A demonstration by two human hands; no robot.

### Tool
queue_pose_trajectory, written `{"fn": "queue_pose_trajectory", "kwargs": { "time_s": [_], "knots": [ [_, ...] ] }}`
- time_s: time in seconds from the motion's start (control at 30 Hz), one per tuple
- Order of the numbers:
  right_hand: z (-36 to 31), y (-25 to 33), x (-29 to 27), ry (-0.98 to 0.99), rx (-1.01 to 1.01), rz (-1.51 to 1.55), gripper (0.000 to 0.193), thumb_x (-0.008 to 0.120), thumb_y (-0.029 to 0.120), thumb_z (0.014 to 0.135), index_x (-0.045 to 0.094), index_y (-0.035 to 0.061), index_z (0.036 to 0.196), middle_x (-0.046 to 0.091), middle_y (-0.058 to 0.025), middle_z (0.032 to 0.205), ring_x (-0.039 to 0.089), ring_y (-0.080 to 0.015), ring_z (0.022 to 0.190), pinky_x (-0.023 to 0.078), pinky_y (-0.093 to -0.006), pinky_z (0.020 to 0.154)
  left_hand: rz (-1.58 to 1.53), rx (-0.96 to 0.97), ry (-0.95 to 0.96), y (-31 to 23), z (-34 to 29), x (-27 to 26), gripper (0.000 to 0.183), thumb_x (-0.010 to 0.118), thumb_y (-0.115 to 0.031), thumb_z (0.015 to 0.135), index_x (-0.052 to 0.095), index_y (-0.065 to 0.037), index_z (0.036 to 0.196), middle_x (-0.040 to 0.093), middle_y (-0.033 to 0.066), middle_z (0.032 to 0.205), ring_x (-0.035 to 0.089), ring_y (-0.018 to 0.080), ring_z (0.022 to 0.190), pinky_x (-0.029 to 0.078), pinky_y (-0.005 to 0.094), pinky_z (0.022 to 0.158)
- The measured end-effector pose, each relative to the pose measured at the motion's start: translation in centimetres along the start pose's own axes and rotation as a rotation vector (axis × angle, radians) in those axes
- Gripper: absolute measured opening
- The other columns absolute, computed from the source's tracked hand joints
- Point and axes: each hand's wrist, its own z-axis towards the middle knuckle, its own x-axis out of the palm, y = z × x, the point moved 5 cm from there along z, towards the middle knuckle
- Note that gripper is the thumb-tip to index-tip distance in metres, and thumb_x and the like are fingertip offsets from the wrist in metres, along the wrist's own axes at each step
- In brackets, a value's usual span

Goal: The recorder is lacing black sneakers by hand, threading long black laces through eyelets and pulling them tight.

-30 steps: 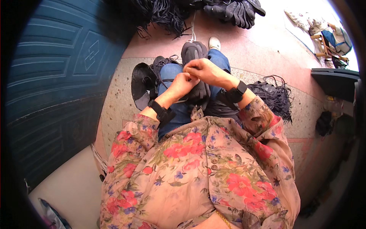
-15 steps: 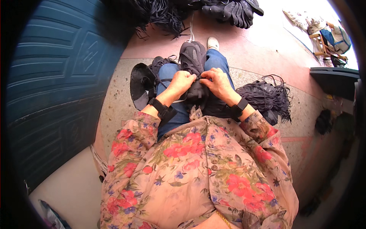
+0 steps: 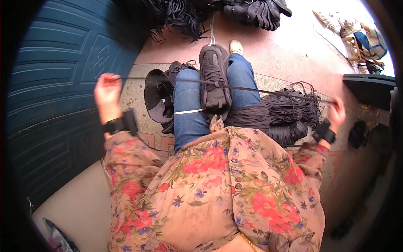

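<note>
A black shoe upper (image 3: 215,63) with laces rests between my thighs, its toe pointing away from me. Above its heel end a long black shoelace (image 3: 260,90) is pulled out taut sideways. My left hand (image 3: 108,90), far out to the left by the blue door, is closed on one end. Out to the right, my right hand (image 3: 337,113) pinches the other end; its fingers are somewhat blurred. A white cord (image 3: 189,111) loops around my left thigh.
Black shoelaces in a thick bundle (image 3: 294,105) lie by my right thigh. Dark shoe pieces (image 3: 157,94) sit left of my left leg. Ahead are more laces (image 3: 178,19) and a row of stacked black uppers (image 3: 257,14). A blue panelled door (image 3: 63,63) borders the left; a dark table edge (image 3: 369,86), the right.
My hands have parted from the upper's lacing, the left going far left and the right far right. The shoelace is now stretched straight between them.
</note>
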Motion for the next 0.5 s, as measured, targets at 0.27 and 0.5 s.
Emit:
{"fn": "queue_pose_trajectory", "kwargs": {
  "time_s": [0.27, 0.5],
  "knots": [
    [-4.1, 1.9, 8.1, -0.314, 0.564, 0.400, 0.014, 0.046, 0.021, 0.091, 0.049, 0.0078, 0.087, 0.028, 0.0058, 0.057, 0.024, -0.0042, 0.045, 0.019, -0.0183, 0.037, 0.395, 0.128, -0.027, -6.6, -3.0, -0.3, 0.019, 0.045, -0.021, 0.091, 0.050, -0.003, 0.096, 0.035, -0.0026, 0.060, 0.033, 0.0080, 0.051, 0.028, 0.0233, 0.047],
    [-13.2, 3.1, 31.9, 0.889, 0.496, -0.305, 0.022, 0.048, 0.019, 0.087, 0.060, -0.0001, 0.090, 0.057, -0.0065, 0.074, 0.052, -0.0148, 0.069, 0.043, -0.0271, 0.065, 0.959, -0.212, 0.275, 14.7, -6.4, 2.2, 0.016, 0.048, -0.014, 0.087, 0.054, -0.001, 0.096, 0.050, -0.0008, 0.066, 0.044, 0.0079, 0.052, 0.038, 0.0187, 0.051]
  ]
}}
